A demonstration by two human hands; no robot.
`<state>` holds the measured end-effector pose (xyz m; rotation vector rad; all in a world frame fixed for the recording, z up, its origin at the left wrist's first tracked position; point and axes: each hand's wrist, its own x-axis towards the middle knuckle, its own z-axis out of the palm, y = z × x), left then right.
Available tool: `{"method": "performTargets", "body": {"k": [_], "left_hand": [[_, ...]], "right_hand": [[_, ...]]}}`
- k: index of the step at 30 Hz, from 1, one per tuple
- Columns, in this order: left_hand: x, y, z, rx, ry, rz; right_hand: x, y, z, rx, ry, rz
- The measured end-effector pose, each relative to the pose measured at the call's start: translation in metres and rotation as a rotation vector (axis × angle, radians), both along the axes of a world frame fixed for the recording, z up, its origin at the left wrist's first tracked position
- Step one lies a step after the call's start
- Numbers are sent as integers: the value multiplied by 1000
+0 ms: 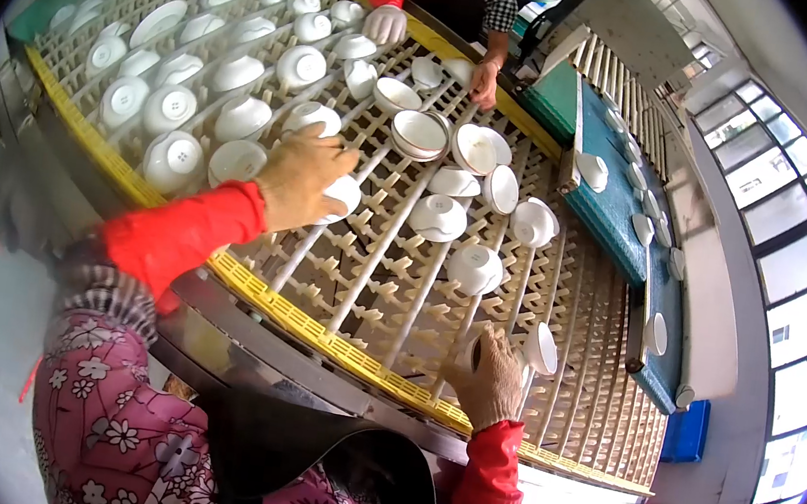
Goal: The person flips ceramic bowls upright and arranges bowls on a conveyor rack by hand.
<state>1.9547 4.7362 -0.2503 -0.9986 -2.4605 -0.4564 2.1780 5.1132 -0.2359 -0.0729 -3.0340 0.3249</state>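
My left hand, in a tan glove with a red sleeve, reaches over the rack with its fingers spread. A white bowl lies under its fingertips, and another white bowl touches or sits just beyond the fingers. My right hand, also gloved, is low over the front part of the rack. Its fingers are bent, and what they hold, if anything, I cannot make out. Just right of it a small white bowl stands tilted. An upturned white bowl lies farther in.
Many white bowls fill the rack's left and middle. Across it stands a co-worker, with a gloved hand and a bare hand at the far edge. At the right, a blue-green conveyor carries several cups. A yellow edge strip runs in front.
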Motion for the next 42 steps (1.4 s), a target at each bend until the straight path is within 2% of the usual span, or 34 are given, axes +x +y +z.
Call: {"method": "performTargets", "body": {"k": [4, 6, 9, 12, 13, 16, 17, 21, 23, 25, 26, 28, 30, 31, 34, 35, 37, 38, 40, 41, 42], "left_hand": [[-52, 73, -7, -29, 103, 44], [-80, 108, -3, -159, 23, 198], [-126, 143, -20, -175, -115, 363], [-140, 157, -31, -435, -198, 493], [-156, 161, -46, -456, -178, 442], [-135, 154, -37, -197, -313, 368], [-124, 151, -40, -78, -283, 348], [-56, 123, -27, -382, -414, 155], [-48, 102, -38, -122, -443, -77], [-29, 94, -42, -73, -404, -269], [-19, 92, -40, -158, -352, -346], [-13, 87, -60, -35, -108, -429], [-25, 84, -68, 101, -148, -361], [-17, 81, -42, 126, -99, -354], [-22, 64, 36, -99, -223, -119], [-29, 58, 38, -6, -120, -34], [-42, 39, 44, 472, -427, 58], [-46, 32, 49, 885, -829, 105], [-60, 35, 24, 613, -445, 484], [-57, 25, 18, 448, -410, 488], [-51, 26, 15, 417, -373, 479]], "right_hand": [[-5, 8, -8, 27, -37, 45], [-3, 11, -9, 1, -3, 70], [-1, 12, -2, -31, -55, 73], [-2, 15, -2, -49, -65, 92], [-5, 18, -4, -52, -37, 107], [-1, 19, -2, -91, -1, 141], [0, 21, -2, -113, 4, 160], [1, 23, 6, -107, -103, 148], [2, 23, 4, -111, -78, 172], [3, 22, 6, -119, -78, 193], [3, 23, 5, -125, -54, 209], [2, 27, 0, -140, -15, 247], [2, 26, 3, -133, -84, 241], [1, 28, 5, -125, -117, 238], [0, 34, -3, -166, -32, 290], [0, 37, -4, -155, -47, 295], [1, 37, -2, -142, -83, 300], [1, 38, -1, -144, -78, 320], [1, 43, -1, -142, -58, 343], [3, 49, -10, -142, 32, 391], [4, 50, -8, -152, -26, 360]]}}
